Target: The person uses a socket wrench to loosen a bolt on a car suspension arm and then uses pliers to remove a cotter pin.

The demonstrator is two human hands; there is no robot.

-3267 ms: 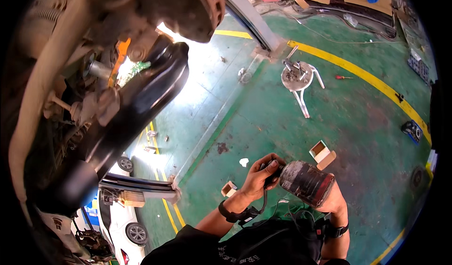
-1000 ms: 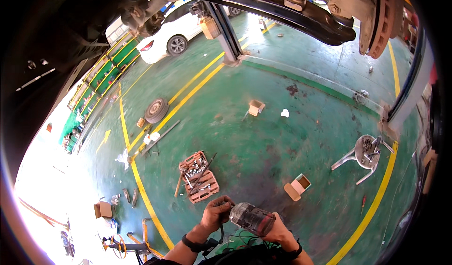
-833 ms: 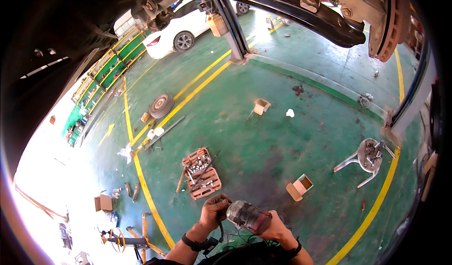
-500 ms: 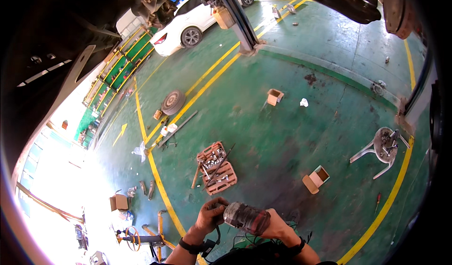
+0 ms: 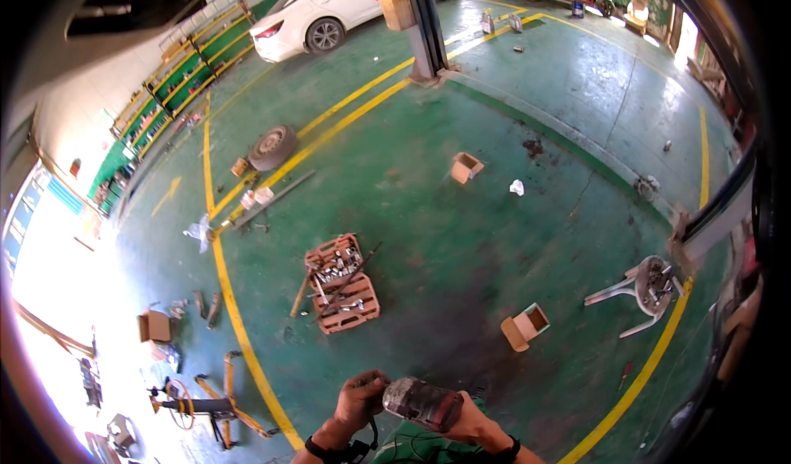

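Observation:
A worn grey-and-red cordless impact wrench (image 5: 422, 404) is held low in front of me, its nose pointing left. My right hand (image 5: 471, 423) is wrapped round its handle, which the body of the tool mostly hides. At the nose end, my left hand (image 5: 359, 400) has its fingers curled in; what they hold, if anything, is hidden. Ahead and to the left, an orange tool case (image 5: 346, 303) lies unfolded on the green floor, filled with sockets. A long dark bar (image 5: 356, 281) and a wooden-handled tool (image 5: 300, 297) rest on and against it.
An opened carton (image 5: 526, 327) lies ahead right, another box (image 5: 466, 167) farther off. A white plastic stool (image 5: 653, 287) bearing metal parts stands right. To the left are a yellow-legged stand (image 5: 216, 406) and a wheel (image 5: 273, 147). A lift post (image 5: 423, 31) and white car (image 5: 317, 21) stand beyond.
The view has swung, so the floor items sit farther left and a red vehicle shows at the far right. Both hands remain at the impact wrench.

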